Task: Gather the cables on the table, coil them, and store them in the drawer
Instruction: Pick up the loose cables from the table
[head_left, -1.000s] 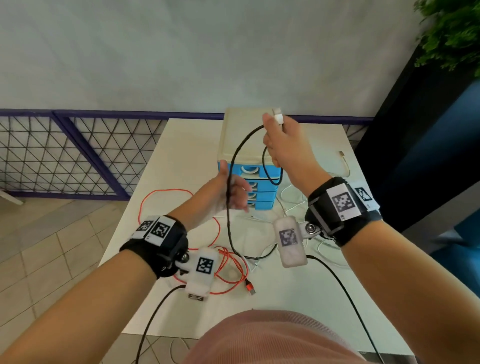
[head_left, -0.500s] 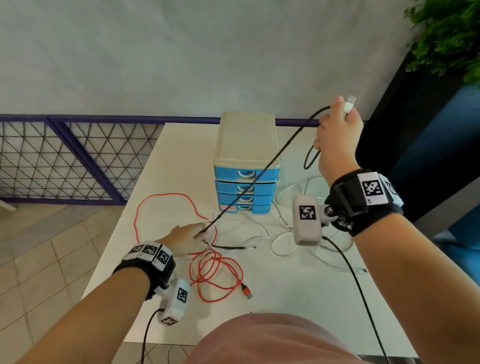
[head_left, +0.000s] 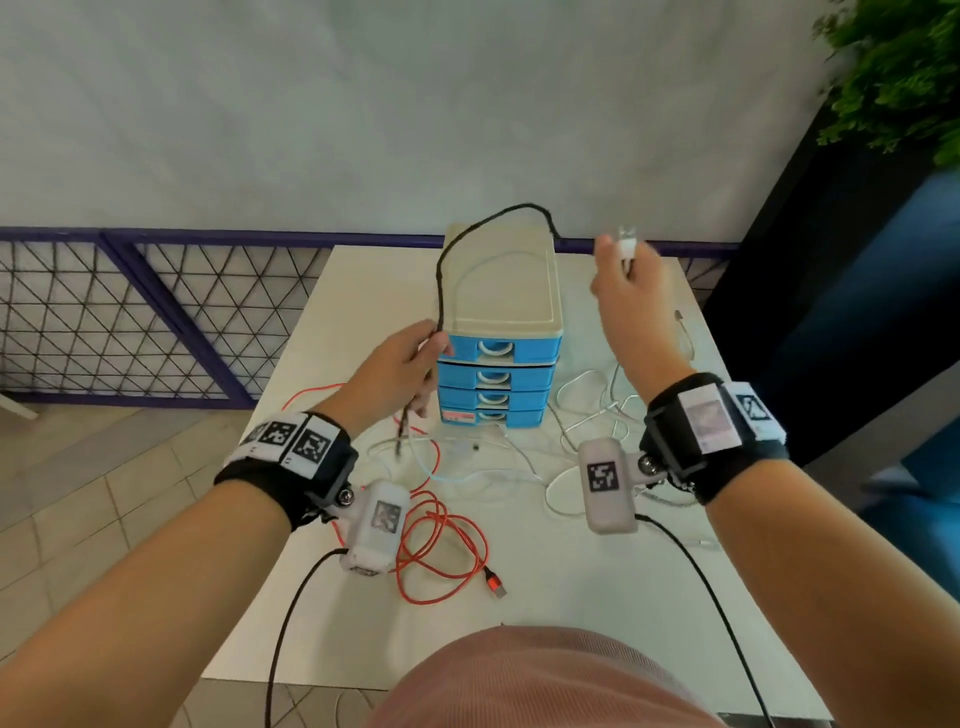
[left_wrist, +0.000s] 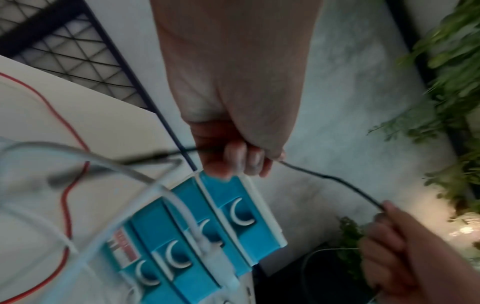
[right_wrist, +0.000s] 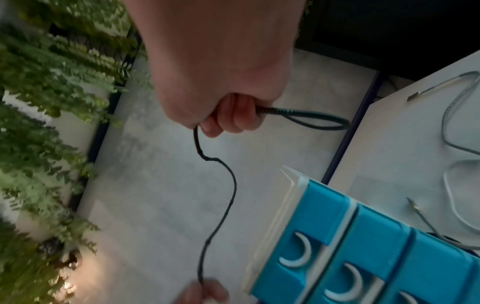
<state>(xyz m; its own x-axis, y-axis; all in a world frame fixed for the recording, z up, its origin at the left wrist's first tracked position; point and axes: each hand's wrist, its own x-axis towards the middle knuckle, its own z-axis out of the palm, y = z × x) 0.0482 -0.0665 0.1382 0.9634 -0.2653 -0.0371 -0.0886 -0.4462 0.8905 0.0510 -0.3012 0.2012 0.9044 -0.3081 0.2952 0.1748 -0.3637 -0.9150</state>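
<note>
A black cable arches over the cream top of the blue drawer unit between my two hands. My left hand grips it beside the top drawer, fingers curled round it; its tail hangs towards the table. My right hand, raised right of the unit, holds the cable's pale plug end and a small loop of it. All drawers look closed. A red cable lies loosely coiled near the front, and white cables are tangled right of the unit.
The white table ends at a purple mesh fence on the left and back. A dark planter with a green plant stands at the right. A silvery braided cable lies at the table's far right.
My left hand rose from the table to the top drawer's height along the black cable. My right hand came slightly left, so the taut cable now arches slack. The tail lifted.
</note>
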